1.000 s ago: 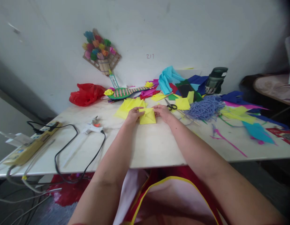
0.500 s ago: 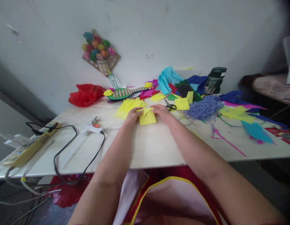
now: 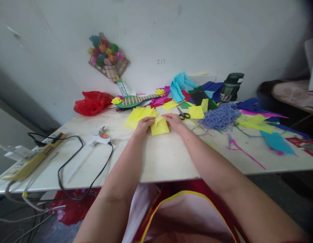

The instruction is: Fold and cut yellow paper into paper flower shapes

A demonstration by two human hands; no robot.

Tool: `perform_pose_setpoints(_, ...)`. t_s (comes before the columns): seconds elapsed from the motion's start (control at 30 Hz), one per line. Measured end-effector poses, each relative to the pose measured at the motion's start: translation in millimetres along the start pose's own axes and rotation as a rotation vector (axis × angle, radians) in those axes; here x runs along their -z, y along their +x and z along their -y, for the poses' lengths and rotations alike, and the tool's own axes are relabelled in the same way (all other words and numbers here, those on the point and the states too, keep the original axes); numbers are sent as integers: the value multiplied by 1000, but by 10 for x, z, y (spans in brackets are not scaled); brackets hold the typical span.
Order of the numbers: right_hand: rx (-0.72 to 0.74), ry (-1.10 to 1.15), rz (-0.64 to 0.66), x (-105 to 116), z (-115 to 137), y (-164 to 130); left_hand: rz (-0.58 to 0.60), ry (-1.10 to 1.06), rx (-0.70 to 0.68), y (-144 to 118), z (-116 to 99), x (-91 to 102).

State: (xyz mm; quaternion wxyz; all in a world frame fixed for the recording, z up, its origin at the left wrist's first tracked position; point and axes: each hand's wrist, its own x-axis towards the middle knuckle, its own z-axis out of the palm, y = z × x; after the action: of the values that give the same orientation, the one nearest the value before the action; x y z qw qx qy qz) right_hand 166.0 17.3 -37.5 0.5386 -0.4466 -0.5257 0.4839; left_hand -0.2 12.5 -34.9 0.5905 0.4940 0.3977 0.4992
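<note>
Yellow paper [image 3: 160, 128] btwn L hand [image 3: 144, 124] & R hand [image 3: 175, 122], far corners in near-closed fingertip pinch.

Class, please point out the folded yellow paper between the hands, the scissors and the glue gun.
Folded yellow paper [image 3: 160, 127]: head view, middle of its upper face.
Scissors [image 3: 182, 113]: head view, near where blades meet handles.
Glue gun [image 3: 98, 139]: head view, white body.
</note>
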Motion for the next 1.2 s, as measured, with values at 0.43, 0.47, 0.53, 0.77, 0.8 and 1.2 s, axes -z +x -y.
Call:
perform_pose_setpoints(0.43,-29,40,34,24,-10,-1,-6,14,-25,16,24,14)
perform_pose_setpoints(0.47,-30,51,38,27,-10,1,-8,20,-24,10,19,9)
perform_pose_setpoints(0.53,-33,79,44,31,-5,3,-17,36,-28,0,11,0)
perform_pose_setpoints(0.77,-66,109,37,39,9,-16,-2,104,-46,-5,-4,-15)
perform_pose_setpoints(0.8,-76,99,43,39,7,-19,4,115,-59,-2,-4,-15)
perform_pose_setpoints(1.2,-48,-31,8,26,8,-25,14,184,-132,-13,-30,-16)
